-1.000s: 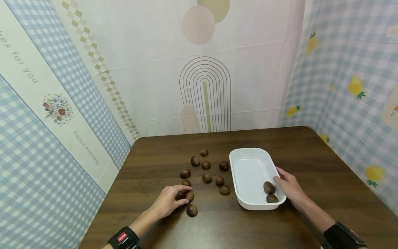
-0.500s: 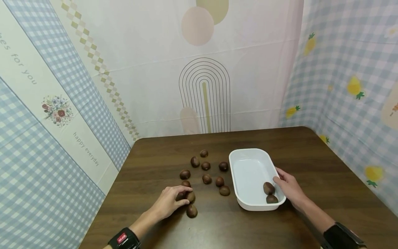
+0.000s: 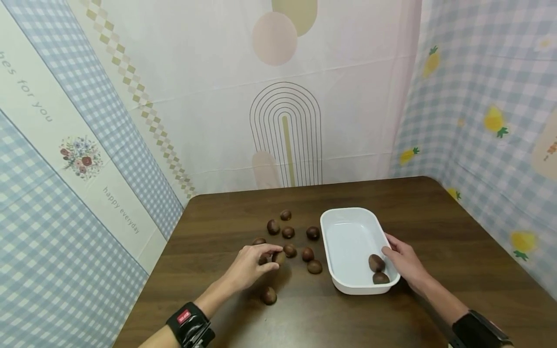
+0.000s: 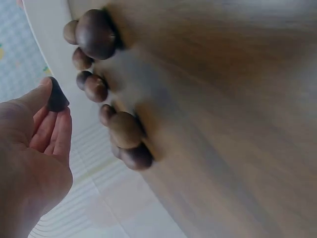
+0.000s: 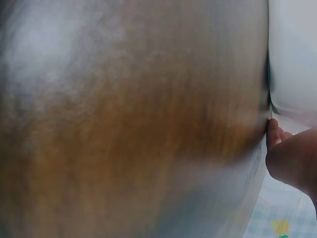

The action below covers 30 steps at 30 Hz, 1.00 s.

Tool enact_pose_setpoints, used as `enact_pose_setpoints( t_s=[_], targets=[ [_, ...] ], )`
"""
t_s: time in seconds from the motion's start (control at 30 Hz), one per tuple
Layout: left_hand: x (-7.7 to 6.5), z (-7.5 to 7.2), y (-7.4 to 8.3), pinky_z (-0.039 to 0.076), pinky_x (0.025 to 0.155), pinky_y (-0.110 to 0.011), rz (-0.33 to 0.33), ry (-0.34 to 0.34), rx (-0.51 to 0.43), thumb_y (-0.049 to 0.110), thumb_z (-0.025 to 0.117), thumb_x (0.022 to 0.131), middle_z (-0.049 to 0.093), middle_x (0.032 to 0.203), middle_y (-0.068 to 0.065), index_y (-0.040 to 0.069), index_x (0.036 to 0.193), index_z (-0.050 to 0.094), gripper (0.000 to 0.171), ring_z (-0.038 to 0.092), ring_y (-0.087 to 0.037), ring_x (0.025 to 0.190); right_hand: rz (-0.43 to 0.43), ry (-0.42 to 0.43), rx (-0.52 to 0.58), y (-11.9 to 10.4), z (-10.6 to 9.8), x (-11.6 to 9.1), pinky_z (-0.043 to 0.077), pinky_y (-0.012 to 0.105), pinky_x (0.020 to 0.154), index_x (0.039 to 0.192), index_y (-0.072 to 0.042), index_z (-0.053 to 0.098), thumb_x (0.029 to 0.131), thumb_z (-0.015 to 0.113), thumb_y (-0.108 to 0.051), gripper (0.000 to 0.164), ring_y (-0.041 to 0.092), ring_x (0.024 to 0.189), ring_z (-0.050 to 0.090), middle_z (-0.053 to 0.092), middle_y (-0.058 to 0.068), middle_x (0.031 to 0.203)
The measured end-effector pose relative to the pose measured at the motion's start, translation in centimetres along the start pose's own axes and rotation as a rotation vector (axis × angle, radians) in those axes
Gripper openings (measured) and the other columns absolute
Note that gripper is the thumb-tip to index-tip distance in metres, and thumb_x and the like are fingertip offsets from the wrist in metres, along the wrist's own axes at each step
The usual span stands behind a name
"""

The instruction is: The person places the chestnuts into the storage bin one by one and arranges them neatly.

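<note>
Loose nuts [image 3: 313, 233] all around!
Left hand [image 3: 247, 266] pinches a brown nut [image 3: 279, 259] at its fingertips [image 4: 65, 119]; right hand [image 3: 406, 261] grips the white dish [image 3: 348, 237].

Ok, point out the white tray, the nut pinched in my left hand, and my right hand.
White tray [image 3: 348, 249]: head view, bare inner floor.
Pinched nut [image 4: 57, 96]: left wrist view, visible side.
Right hand [image 3: 405, 262]: head view, middle of hand.

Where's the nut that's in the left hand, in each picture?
Head: just below the middle, the nut is pinched in the left hand.
Left wrist: near the left edge, a little above mid-height, looking dark.
Right wrist: not in it.
Shared landmark: the brown table, in all three views.
</note>
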<state>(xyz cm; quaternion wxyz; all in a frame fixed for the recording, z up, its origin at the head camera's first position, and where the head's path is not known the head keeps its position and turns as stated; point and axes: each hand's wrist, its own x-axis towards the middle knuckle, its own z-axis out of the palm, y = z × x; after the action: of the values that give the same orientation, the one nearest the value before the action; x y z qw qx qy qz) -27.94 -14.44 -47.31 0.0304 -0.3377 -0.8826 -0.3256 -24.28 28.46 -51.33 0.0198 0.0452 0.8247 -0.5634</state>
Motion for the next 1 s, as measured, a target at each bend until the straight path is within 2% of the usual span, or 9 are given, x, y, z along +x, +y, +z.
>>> enact_pose_setpoints(
  t_s=[0.2, 0.27, 0.33, 0.43, 0.5, 0.57, 0.77, 0.9, 1.0],
  targets=[
    [2.0, 0.9, 1.7, 0.055, 0.101, -0.047, 0.061, 0.009, -0.003, 0.017, 0.084, 0.093, 0.076, 0.127, -0.001, 0.011, 0.133, 0.074, 0.042, 0.075, -0.018, 0.109, -0.007, 0.012, 0.008, 0.2, 0.1, -0.1, 0.052, 0.019, 0.085, 0.164, 0.007, 0.026, 0.111, 0.043, -0.012, 0.059, 0.039, 0.137, 0.050, 0.041, 0.034, 0.159],
    [2.7, 1.2, 2.2, 0.056, 0.096, -0.046, 0.086, 0.015, -0.004, 0.016, 0.085, 0.092, 0.077, 0.123, -0.001, 0.012, 0.133, 0.074, 0.043, 0.075, -0.017, 0.104, -0.010, 0.013, 0.008, 0.2, 0.2, -0.1, 0.052, 0.019, 0.085, 0.164, 0.007, 0.026, 0.111, 0.043, -0.012, 0.059, 0.039, 0.137, 0.050, 0.041, 0.034, 0.159],
    [3.3, 1.6, 2.6, 0.057, 0.085, -0.043, 0.101, 0.017, 0.001, 0.016, 0.085, 0.092, 0.078, 0.121, 0.000, 0.013, 0.133, 0.074, 0.042, 0.074, -0.016, 0.088, -0.014, 0.011, 0.009, 0.2, 0.2, -0.2, 0.052, 0.017, 0.085, 0.164, 0.007, 0.026, 0.111, 0.043, -0.012, 0.058, 0.039, 0.138, 0.050, 0.041, 0.033, 0.159],
    [4.1, 2.1, 3.3, 0.058, 0.078, -0.041, 0.105, 0.011, -0.006, 0.017, 0.084, 0.093, 0.077, 0.121, 0.000, 0.013, 0.133, 0.074, 0.042, 0.070, -0.016, 0.085, -0.013, 0.009, 0.011, 0.1, 0.2, -0.2, 0.051, 0.017, 0.085, 0.165, 0.006, 0.026, 0.112, 0.043, -0.012, 0.058, 0.040, 0.139, 0.049, 0.040, 0.033, 0.160],
    [4.7, 2.4, 3.8, 0.060, 0.077, -0.040, 0.101, 0.003, -0.021, 0.017, 0.083, 0.094, 0.076, 0.123, -0.001, 0.013, 0.134, 0.074, 0.041, 0.070, -0.016, 0.087, -0.012, 0.005, 0.013, 0.1, 0.2, -0.3, 0.051, 0.016, 0.086, 0.165, 0.006, 0.026, 0.112, 0.043, -0.012, 0.058, 0.040, 0.140, 0.049, 0.039, 0.033, 0.161],
    [5.2, 2.7, 4.3, 0.061, 0.085, -0.041, 0.098, -0.003, -0.031, 0.018, 0.082, 0.095, 0.075, 0.127, -0.001, 0.012, 0.135, 0.073, 0.042, 0.073, -0.016, 0.101, -0.013, 0.006, 0.014, 0.0, 0.3, -0.4, 0.051, 0.017, 0.086, 0.165, 0.005, 0.026, 0.112, 0.044, -0.012, 0.059, 0.040, 0.140, 0.049, 0.039, 0.032, 0.161],
    [6.9, 3.8, 5.6, 0.058, 0.097, -0.040, 0.100, -0.019, -0.046, 0.020, 0.080, 0.096, 0.073, 0.134, -0.001, 0.012, 0.137, 0.072, 0.042, 0.071, -0.014, 0.116, -0.013, 0.013, 0.010, 0.0, 0.3, -0.6, 0.052, 0.017, 0.086, 0.164, 0.006, 0.026, 0.112, 0.043, -0.012, 0.058, 0.040, 0.139, 0.049, 0.040, 0.033, 0.160],
    [8.2, 4.9, 6.3, 0.058, 0.098, -0.036, 0.108, -0.038, -0.057, 0.020, 0.080, 0.097, 0.072, 0.134, 0.000, 0.011, 0.138, 0.071, 0.043, 0.070, -0.010, 0.116, -0.016, 0.025, 0.009, 0.0, 0.4, -0.7, 0.051, 0.017, 0.086, 0.164, 0.007, 0.028, 0.111, 0.044, -0.011, 0.058, 0.039, 0.138, 0.050, 0.042, 0.033, 0.159],
    [9.1, 5.8, 6.8, 0.058, 0.094, -0.028, 0.121, -0.048, -0.029, 0.022, 0.080, 0.097, 0.073, 0.132, 0.001, 0.011, 0.137, 0.072, 0.042, 0.070, -0.008, 0.113, -0.018, 0.028, 0.013, -0.1, 0.4, -0.7, 0.051, 0.017, 0.085, 0.163, 0.008, 0.028, 0.111, 0.045, -0.010, 0.058, 0.039, 0.138, 0.050, 0.042, 0.033, 0.158]
  ],
)
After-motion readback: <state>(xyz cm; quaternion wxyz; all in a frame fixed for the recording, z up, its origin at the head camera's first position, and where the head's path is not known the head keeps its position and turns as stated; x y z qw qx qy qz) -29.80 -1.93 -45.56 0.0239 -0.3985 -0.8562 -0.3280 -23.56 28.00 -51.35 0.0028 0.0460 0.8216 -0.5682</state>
